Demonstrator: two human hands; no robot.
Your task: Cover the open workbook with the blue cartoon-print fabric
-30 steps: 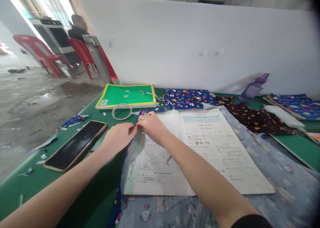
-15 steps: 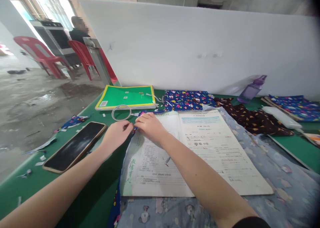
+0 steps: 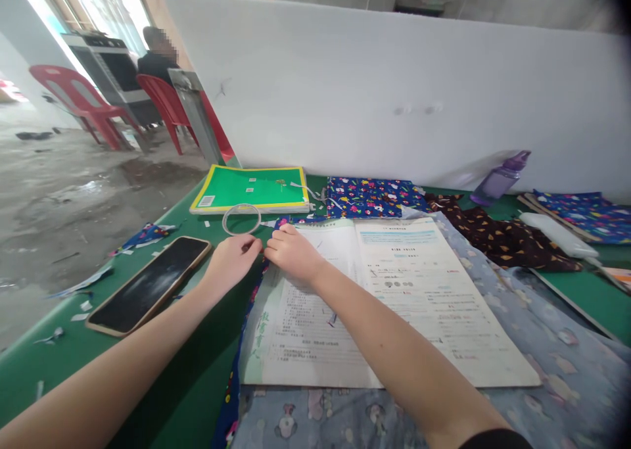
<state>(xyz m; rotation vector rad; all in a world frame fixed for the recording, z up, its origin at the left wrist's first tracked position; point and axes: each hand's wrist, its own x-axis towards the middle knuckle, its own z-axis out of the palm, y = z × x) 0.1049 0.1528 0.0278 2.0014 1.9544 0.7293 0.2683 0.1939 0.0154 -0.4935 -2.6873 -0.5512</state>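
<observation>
Grey printed cloth (image 3: 305,423): spread on the green worktop (image 3: 167,396), bordered on its left by a blue printed strip (image 3: 229,406)
Open book (image 3: 419,304): laid flat on the grey cloth, crossed by the right forearm
Phone (image 3: 148,288): placed screen up near the worktop's left edge
Left hand (image 3: 234,257): held just beside the book's far left corner, fingers curled narrow; whether anything is pinched cannot be told
Right hand (image 3: 292,252): placed over that corner, fingers bent narrow, what is gripped hidden
Clear ring (image 3: 225,221): set beyond the left hand
Green book (image 3: 251,186): laid at the worktop's far left corner
Purple bottle (image 3: 497,181): placed by the far edge
</observation>
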